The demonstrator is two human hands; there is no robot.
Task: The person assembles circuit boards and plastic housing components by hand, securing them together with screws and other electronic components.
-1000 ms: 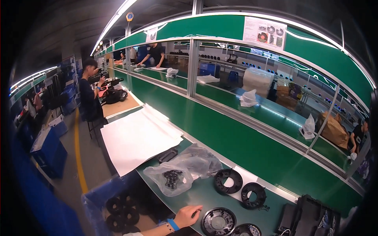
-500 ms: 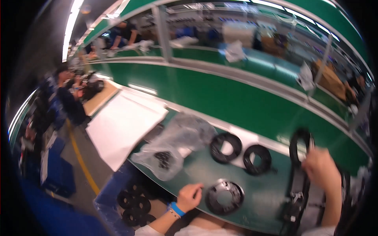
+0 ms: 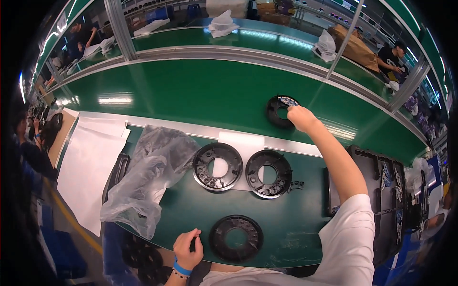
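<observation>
My right hand (image 3: 300, 118) is stretched out over the green belt, its fingers closed on the edge of a black plastic ring (image 3: 273, 110). The ring has a patch of small coloured parts or print on its upper rim; whether it touches the belt I cannot tell. My left hand (image 3: 187, 249), with a blue band on the wrist, is at the near table edge. Its thumb and fingers are pinched together, and anything inside is hidden. Right beside it lies another black ring (image 3: 218, 238). Two more rings, a left one (image 3: 200, 163) and a right one (image 3: 285, 164), lie farther back with small black parts in them.
Crumpled clear plastic bag (image 3: 138, 190) and white sheets (image 3: 93, 162) cover the table's left. Small black pieces (image 3: 296, 185) lie by the right ring. Black trays (image 3: 367, 178) stand at the right. Rings fill a bin (image 3: 112, 248) below. Metal posts (image 3: 121, 31) rise behind the belt (image 3: 191, 88); people work beyond.
My right hand has carried the black ring from the table's right side out over the belt. The view has turned. My left hand stays pinched beside the nearest ring.
</observation>
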